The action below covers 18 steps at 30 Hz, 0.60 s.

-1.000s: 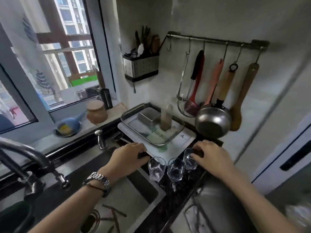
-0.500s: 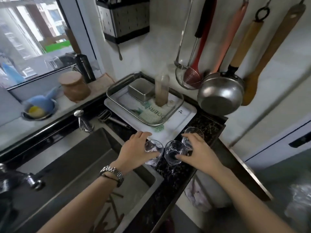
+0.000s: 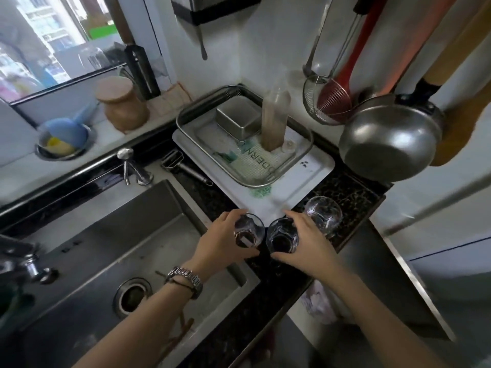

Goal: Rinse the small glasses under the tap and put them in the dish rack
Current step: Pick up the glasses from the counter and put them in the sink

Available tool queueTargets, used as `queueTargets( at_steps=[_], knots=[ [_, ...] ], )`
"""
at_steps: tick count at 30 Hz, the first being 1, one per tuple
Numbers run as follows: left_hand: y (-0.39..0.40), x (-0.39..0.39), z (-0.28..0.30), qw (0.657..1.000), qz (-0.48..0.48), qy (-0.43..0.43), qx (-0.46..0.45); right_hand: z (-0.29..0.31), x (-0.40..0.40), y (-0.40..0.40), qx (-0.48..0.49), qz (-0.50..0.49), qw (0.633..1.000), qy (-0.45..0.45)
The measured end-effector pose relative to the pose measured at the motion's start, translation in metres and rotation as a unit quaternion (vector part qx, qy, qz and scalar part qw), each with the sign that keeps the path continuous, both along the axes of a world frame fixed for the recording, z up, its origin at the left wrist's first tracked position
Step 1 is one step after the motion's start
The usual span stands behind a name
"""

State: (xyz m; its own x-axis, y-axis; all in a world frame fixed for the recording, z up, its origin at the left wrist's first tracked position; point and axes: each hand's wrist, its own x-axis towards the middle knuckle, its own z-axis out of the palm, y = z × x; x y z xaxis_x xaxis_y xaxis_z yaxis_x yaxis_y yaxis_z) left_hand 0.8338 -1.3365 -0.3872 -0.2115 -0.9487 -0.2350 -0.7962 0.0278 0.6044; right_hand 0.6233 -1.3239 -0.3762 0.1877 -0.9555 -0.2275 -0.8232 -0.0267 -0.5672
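On the dark counter right of the sink (image 3: 111,235), three small glasses stand upright, mouths up: left hand (image 3: 225,241) grips one (image 3: 249,231), right hand (image 3: 305,244) another (image 3: 282,236); the third (image 3: 322,212) stands free, far right.

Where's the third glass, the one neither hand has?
Head view, right of centre: the free glass stands on the dark counter, just right of the right hand and below the white tray's near corner.
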Motion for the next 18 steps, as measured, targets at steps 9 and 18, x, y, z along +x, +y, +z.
queueTargets(
  at_steps=[9,18],
  knots=[
    [-0.0020,-0.0006,0.0021,1.000,0.006,-0.005,0.001,-0.0053,-0.0025,-0.0067,0.013,0.022,0.999,0.021],
    [0.0049,0.0042,0.0031,0.997,0.066,0.011,-0.047,-0.0030,-0.0048,-0.0094,-0.019,0.024,0.999,0.037]
  ],
)
